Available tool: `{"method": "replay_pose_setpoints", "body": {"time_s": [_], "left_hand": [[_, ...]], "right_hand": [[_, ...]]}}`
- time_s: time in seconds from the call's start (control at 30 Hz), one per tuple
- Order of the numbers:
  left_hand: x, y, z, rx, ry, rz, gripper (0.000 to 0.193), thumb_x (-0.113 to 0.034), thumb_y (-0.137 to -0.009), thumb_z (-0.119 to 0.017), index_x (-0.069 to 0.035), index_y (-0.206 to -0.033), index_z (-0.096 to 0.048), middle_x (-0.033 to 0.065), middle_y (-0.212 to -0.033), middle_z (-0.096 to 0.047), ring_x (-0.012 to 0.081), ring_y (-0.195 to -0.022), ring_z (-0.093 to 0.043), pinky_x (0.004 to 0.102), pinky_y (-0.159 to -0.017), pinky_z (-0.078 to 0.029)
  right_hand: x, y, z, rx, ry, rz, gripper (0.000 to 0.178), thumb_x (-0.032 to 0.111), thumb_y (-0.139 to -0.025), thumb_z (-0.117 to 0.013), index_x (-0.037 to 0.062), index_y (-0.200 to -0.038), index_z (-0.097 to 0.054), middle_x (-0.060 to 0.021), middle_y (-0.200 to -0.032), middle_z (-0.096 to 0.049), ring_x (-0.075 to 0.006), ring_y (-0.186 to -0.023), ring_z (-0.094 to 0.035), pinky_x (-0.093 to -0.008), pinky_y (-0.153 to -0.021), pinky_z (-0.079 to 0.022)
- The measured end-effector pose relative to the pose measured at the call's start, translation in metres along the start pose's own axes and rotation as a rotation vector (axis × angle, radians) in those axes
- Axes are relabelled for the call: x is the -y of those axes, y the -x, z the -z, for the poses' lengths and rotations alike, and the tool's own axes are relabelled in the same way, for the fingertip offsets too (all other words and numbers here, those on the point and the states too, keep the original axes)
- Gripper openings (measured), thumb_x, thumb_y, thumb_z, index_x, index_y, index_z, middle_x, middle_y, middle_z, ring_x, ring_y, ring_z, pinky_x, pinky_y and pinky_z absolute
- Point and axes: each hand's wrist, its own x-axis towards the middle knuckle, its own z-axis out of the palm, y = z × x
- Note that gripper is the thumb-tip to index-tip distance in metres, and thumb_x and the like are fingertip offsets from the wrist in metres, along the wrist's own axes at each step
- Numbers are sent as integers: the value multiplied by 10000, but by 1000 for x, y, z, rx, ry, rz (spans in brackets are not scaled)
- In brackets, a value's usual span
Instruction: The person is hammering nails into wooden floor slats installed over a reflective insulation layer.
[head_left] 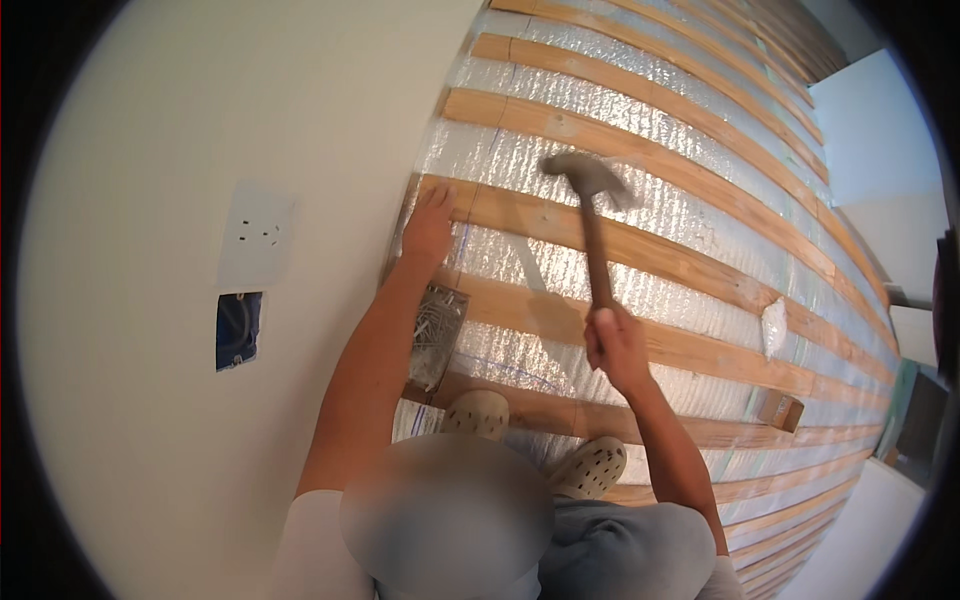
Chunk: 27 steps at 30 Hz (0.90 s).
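A claw hammer [597,250] is raised over the wooden strips, its head slightly blurred. My right hand [618,345] is closed around the lower end of its handle. Next to the wall, my left hand [428,232] rests on the end of a wooden batten [520,210], fingers stretched out over the wood. Whether a nail stands under those fingertips is too small to tell. Just below my left hand, partly covered by my forearm, an open box of nails [437,335] sits across the strips.
Parallel battens run over silvery foil insulation [560,160]. The pale wall [300,120] borders my left side, with an open electrical box [238,331]. My clog-style shoes [592,466] stand on the strips. A small cardboard box [779,410] and a crumpled white plastic piece [774,328] lie to the right.
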Motion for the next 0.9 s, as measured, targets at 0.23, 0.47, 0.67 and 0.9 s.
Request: {"method": "replay_pose_setpoints", "body": {"time_s": [0.23, 0.47, 0.67, 0.9], "left_hand": [[4, -1, 0, 32, 90, 74, 649, 79, -782, -464, -95, -1405, -408, 78, -1481, -365, 257, -1381, -306, 335, -1123, -317], [16, -4, -24, -61, 37, -38, 585, 73, -776, -507, -45, -1347, -455, 110, -1433, -417, 311, -1329, -371, 363, -1089, -361], [6, -2, -2, -44, 73, -22, 566, 71, -785, -500, -26, -1341, -453, 140, -1418, -426, 334, -1321, -380, 378, -1093, -351], [-4, -15, -10, -26, 77, -41, 600, 64, -777, -492, -89, -1357, -465, 92, -1455, -401, 290, -1355, -351, 359, -1075, -378]], "right_hand": [[24, -8, 4, -117, -239, 932, 660, 700, -834, -506, 50, -922, -437, -30, -596, -434, -118, -465, -430, -258, -410, -367], [-31, -27, 24, 5, 119, -20, 499, 492, -968, -438, 42, -765, -503, -15, -536, -446, -111, -423, -466, -262, -397, -370], [43, 3, 16, -129, -329, 776, 641, 701, -852, -468, 65, -932, -444, -30, -589, -434, -131, -444, -421, -258, -400, -372], [-91, -49, 41, -87, 501, 266, 513, 521, -949, -436, 38, -804, -531, -40, -562, -505, -143, -491, -517, -311, -458, -432]]}}
